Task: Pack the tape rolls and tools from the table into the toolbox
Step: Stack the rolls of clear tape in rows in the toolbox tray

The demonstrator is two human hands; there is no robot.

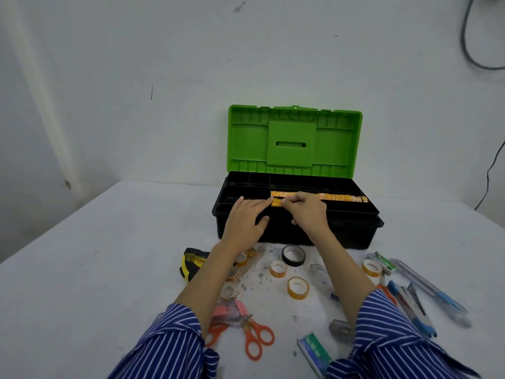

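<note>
The black toolbox [355,233] stands open with its green lid [295,140] raised. A row of yellow-orange tape rolls [341,197] lies in its front tray compartment. My left hand [246,217] rests on the tray's front edge, fingertips touching the leftmost roll [276,202]. My right hand [308,210] pinches that same roll at the row's left end. On the table in front lie loose tape rolls [297,288], [278,268], [371,267], a black tape roll [293,255], orange scissors [257,337] and blue-handled utility knives [426,285].
A yellow and black tape measure [191,265] lies at the left. A pink tape dispenser [226,313] sits near my left sleeve. Green staple boxes [314,354], [381,260] and a stapler [340,328] lie toward the front right. A wall stands close behind the toolbox.
</note>
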